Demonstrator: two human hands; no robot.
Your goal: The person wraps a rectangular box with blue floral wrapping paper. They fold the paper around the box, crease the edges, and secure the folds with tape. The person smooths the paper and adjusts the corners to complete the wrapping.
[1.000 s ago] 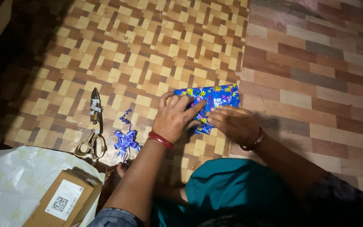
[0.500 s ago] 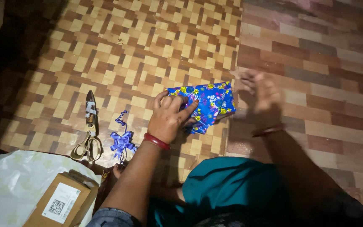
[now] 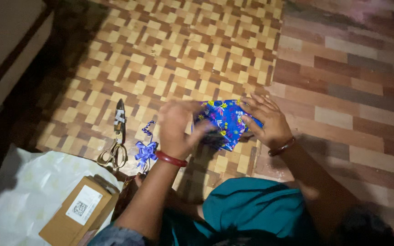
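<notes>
In the head view, a small parcel wrapped in blue paper printed with bright flowers (image 3: 224, 120) lies on the brown and tan checkered floor mat (image 3: 169, 59), near the mat's edge where the darker plank-patterned floor (image 3: 352, 82) begins. The left hand (image 3: 176, 130), blurred, with a red bangle at the wrist, rests against the parcel's left side; its fingers are curled toward the paper, but the blur hides whether they grip it. The right hand (image 3: 265, 120), wearing a dark bangle, lies with spread fingers on the parcel's right edge, pressing on the paper rather than closing around it. Just left of the left wrist sits a purple ribbon bow with a curled tail (image 3: 145, 150), and beside that lie metal scissors with pale handles (image 3: 115, 139), blades pointing away from the person. At the lower left, a brown cardboard box with a white label (image 3: 80, 216) rests on a sheet of pale translucent plastic (image 3: 28, 191). The person's teal garment (image 3: 247, 209) fills the bottom of the frame.
</notes>
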